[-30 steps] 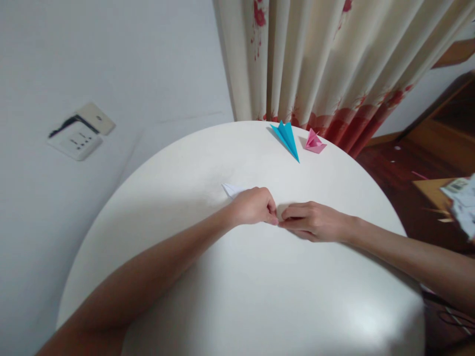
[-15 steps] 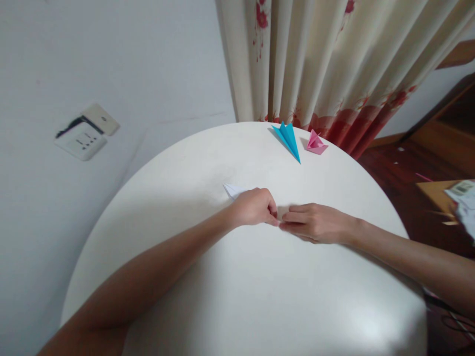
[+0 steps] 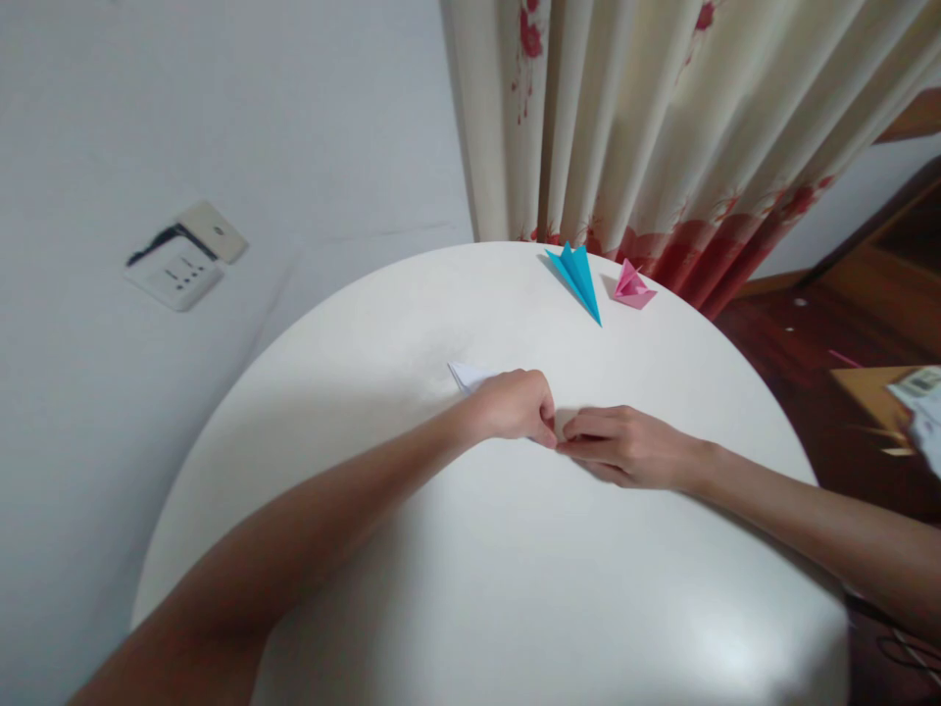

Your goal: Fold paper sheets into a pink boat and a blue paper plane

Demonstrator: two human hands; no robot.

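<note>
Hands together mid-counter: left hand fisted on white folded paper, right hand pinching same paper, fingertips touching.

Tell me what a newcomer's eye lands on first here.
Two bare hands meet mid-table: the left hand and right hand press a white folded paper onto the round white table. At the far edge, by the flowered curtain, lie a blue paper plane and a pink folded paper.

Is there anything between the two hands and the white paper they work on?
Nothing visible. The left hand lies on the white paper, and the right hand meets it at the fingertips. The blue paper plane lies apart.
</note>
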